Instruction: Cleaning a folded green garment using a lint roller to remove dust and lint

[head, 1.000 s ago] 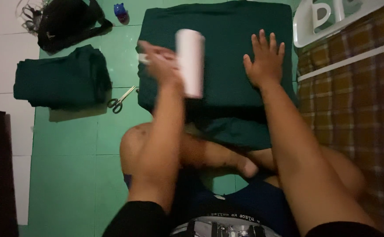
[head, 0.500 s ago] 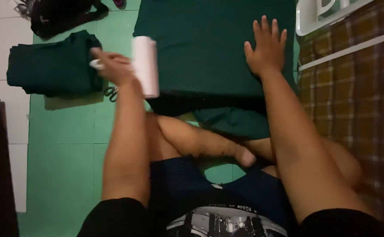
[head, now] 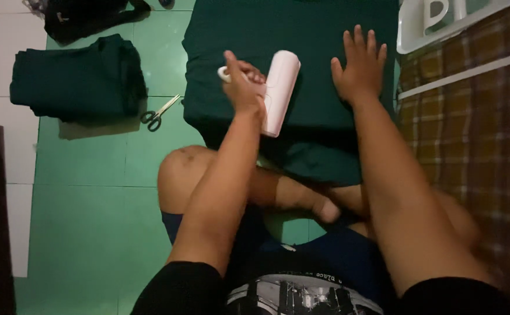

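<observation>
While you sit cross-legged on the green floor [head: 91,233], your left hand [head: 242,87] is raised over the dark green cloth [head: 301,35], clenched around the white handle [head: 224,74] of a lint roller [head: 279,92]. Your forearm runs up from the lower middle of the view, and the back of the hand faces the camera.

Your right hand [head: 360,67] lies flat on the cloth with the palm down and the fingers spread, gripping nothing; its arm reaches straight out from your right side.

The roller's white drum has its long axis running from the upper right down to the lower left, slightly tilted from vertical, and it sits just right of your left hand, between both hands. You cannot tell whether the drum touches the cloth or hovers just above it.

The cloth's far edge is cut off at the top, and your knee covers part of its near fold. To the left lie scissors [head: 157,114] beside a folded dark green stack [head: 74,79]. A black bag [head: 86,17] is cropped at the top.
</observation>
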